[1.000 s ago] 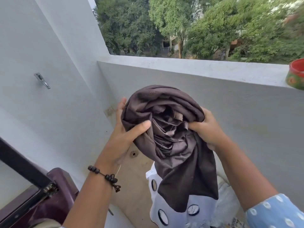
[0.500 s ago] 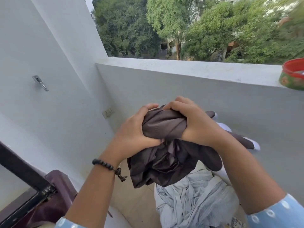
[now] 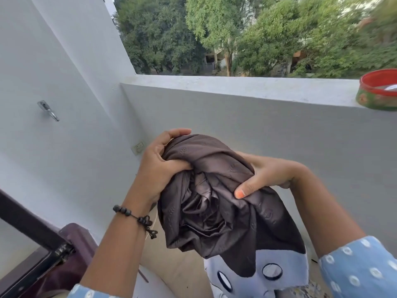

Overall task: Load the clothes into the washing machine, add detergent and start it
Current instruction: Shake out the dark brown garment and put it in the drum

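Both hands, left (image 3: 160, 168) and right (image 3: 264, 176), now gripping the bunched dark cloth (image 3: 217, 201) from the sides at frame centre, no longer from above. Rolled up again, pale hem hanging. Not loaded yet; washer (image 3: 64, 257) waiting at lower left.

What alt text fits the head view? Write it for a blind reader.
Both hands, left and right, grip a bunched brown cloth with a white eyelet border, held up before a grey balcony wall. A maroon washer sits lower left; trees beyond.
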Demonstrator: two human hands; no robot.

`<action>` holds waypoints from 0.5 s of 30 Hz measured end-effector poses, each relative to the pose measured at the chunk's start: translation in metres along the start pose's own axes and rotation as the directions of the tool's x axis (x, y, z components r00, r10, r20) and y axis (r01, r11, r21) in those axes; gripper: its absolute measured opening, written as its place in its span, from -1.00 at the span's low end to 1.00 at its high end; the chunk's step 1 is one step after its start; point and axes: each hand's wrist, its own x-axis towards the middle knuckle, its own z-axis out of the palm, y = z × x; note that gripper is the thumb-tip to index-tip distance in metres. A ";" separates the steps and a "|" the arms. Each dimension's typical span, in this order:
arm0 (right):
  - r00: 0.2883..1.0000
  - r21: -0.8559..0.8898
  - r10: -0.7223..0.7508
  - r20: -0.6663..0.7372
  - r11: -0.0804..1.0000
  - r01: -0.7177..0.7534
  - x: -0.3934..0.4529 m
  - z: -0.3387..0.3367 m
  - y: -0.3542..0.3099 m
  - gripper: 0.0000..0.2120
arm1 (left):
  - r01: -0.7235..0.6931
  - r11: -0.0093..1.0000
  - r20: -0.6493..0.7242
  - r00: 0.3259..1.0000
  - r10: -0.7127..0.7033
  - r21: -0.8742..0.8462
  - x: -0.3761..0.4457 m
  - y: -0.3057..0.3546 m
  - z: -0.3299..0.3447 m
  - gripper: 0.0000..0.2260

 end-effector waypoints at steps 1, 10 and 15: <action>1.000 -0.011 0.025 0.004 1.000 -0.025 0.000 0.000 -0.001 -0.17 | 0.011 1.000 0.004 1.000 -0.011 -0.011 -0.001 -0.001 0.000 -0.45; 0.986 -0.008 0.150 -0.075 0.989 -0.151 -0.008 0.011 0.013 -0.56 | 0.045 0.993 -0.012 0.999 -0.046 -0.107 0.004 0.003 -0.015 -0.49; 0.830 -0.108 -0.064 -0.554 0.994 0.005 -0.003 -0.003 0.008 -0.69 | 0.100 0.986 -0.039 0.994 -0.106 -0.132 0.006 -0.004 -0.019 -0.51</action>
